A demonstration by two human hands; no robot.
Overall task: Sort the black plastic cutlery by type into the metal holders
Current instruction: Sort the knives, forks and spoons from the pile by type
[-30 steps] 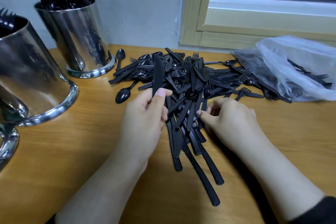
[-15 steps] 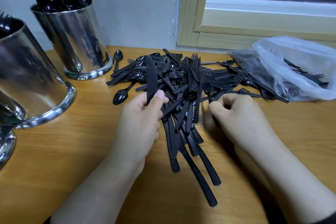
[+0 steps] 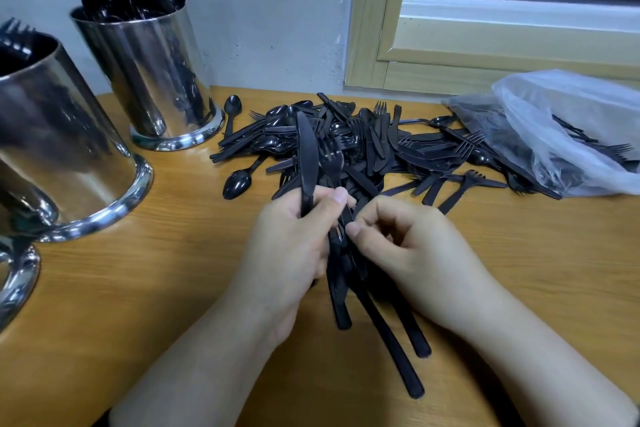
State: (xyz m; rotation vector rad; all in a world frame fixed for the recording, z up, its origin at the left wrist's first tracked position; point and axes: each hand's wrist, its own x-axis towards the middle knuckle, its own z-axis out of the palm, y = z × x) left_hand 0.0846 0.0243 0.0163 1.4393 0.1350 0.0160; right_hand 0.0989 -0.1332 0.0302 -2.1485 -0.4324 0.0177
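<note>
A heap of black plastic cutlery (image 3: 381, 146) lies on the wooden table (image 3: 138, 288), forks, knives and spoons mixed. My left hand (image 3: 294, 243) grips a black knife (image 3: 306, 152) that stands upright, blade up. A black fork (image 3: 332, 159) rises beside it; my right hand (image 3: 405, 243) pinches its handle against my left thumb. Several knives (image 3: 391, 333) lie under and below my hands, handles toward me. A metal holder (image 3: 152, 73) at the back left holds spoons. A nearer holder (image 3: 59, 135) at the left holds forks.
A third metal holder (image 3: 14, 277) shows partly at the left edge. A clear plastic bag (image 3: 568, 125) with more forks lies at the right. A wall and a wooden window frame (image 3: 374, 45) close the back. A loose spoon (image 3: 239, 180) lies left of the heap.
My right hand has moved left from the heap with a fork and now meets my left hand. My left hand still holds the knife upright.
</note>
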